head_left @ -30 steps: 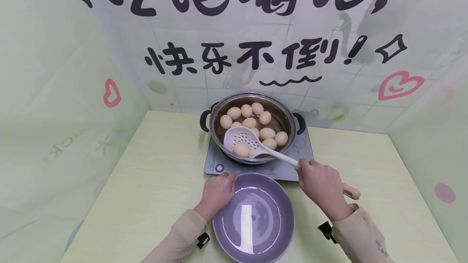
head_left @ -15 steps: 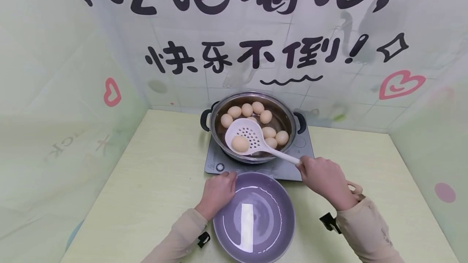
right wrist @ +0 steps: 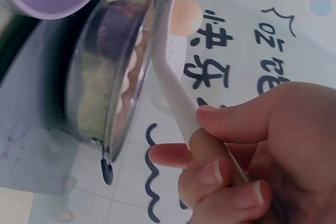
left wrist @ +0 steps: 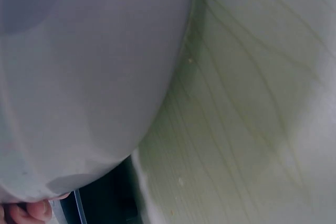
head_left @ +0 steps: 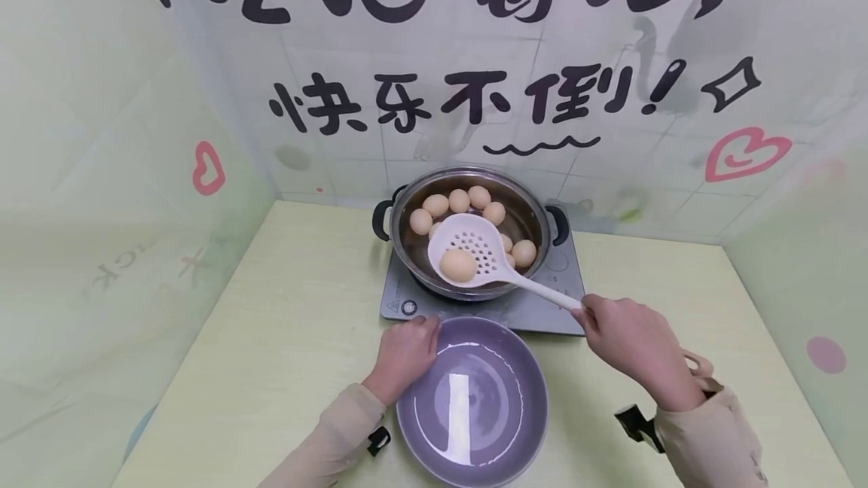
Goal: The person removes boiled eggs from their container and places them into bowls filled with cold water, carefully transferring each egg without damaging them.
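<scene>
My right hand (head_left: 634, 345) grips the handle of a white slotted spoon (head_left: 483, 239), which carries one brown egg (head_left: 458, 266) in its perforated bowl. In the right wrist view, thumb and fingers curl round the handle's wood-coloured part (right wrist: 207, 148), and the spoon's bowl is above the rim of the steel pot (right wrist: 94, 77). Several more eggs (head_left: 458, 201) lie in the pot, some hidden behind the spoon. My left hand (head_left: 405, 356) holds the far left rim of a purple round dish (head_left: 505, 428) in front of the pot; its fingertips (left wrist: 39, 211) show under the dish's edge.
The pot stands on a grey induction cooker (head_left: 542, 318) at the back of a pale wooden table (head_left: 305, 285). Black side handles (head_left: 381, 221) stick out from the pot. A printed backdrop (head_left: 339, 172) rises close behind and along both sides.
The spoon has risen out of the pot with the egg on it and shifted a little right. My right hand has moved right; the left hand and dish have stayed put.
</scene>
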Demonstrator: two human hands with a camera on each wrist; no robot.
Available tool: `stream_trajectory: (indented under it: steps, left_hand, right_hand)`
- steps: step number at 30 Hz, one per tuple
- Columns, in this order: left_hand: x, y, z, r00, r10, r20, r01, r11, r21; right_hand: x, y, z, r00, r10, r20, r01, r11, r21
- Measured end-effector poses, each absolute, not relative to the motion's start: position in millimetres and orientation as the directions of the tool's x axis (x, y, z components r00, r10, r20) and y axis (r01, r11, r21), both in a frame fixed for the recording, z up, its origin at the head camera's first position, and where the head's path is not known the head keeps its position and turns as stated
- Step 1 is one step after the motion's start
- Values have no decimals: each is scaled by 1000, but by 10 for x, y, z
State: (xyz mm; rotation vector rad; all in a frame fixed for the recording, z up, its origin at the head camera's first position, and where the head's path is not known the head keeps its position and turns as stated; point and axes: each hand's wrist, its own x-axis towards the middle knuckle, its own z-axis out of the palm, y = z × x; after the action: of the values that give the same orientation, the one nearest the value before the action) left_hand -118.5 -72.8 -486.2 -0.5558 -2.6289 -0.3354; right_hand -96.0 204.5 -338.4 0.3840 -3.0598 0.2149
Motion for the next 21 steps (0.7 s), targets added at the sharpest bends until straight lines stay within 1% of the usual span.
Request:
stream_trajectory:
  steps: [10, 15, 21]
  left_hand:
    - [-1207, -733, -4893, -828, 323, 458, 431, 889, 153]
    - [-1215, -722, -4897, -833, 322, 450, 429, 889, 158]
    - [-1233, -723, -4909, -837, 324, 441, 427, 891, 156]
  right_hand:
    - [-573, 2221, -3333, -979, -189, 75, -198, 971, -131]
    - [-351, 2279, -3361, -984, -154, 86, -166, 974, -154]
    - [-146, 2333, -3437, -993, -99, 68, -110, 975, -191]
